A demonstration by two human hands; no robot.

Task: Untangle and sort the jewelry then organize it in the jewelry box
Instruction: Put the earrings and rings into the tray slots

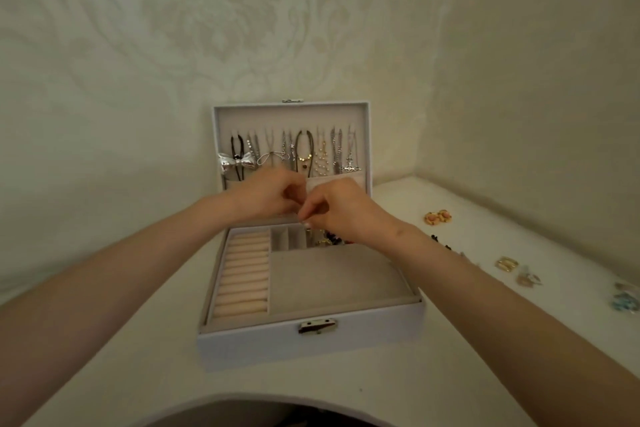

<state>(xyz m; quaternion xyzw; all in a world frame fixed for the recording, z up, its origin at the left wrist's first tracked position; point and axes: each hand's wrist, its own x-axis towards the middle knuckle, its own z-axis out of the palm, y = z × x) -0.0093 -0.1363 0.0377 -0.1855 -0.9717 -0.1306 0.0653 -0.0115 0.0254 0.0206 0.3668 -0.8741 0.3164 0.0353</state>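
Observation:
A white jewelry box (263, 347) stands open on the white table, its lid upright against the wall. Several necklaces (304, 152) hang in a row inside the lid. My left hand (270, 196) and my right hand (341, 210) meet above the back row of small compartments, fingertips pinched together on a small piece of jewelry that is too tiny to make out. Dark beads and gold bits (327, 239) lie in a back compartment just under my right hand. The ring rolls (244, 274) on the left and the large grey compartment (332, 277) hold nothing.
Loose jewelry lies on the table to the right: a pink and gold pair of earrings (438, 217), a string of black beads (441, 243), gold earrings (506, 264), clear pieces (528, 278) and pale blue pieces (625, 300). The wall is close behind the box.

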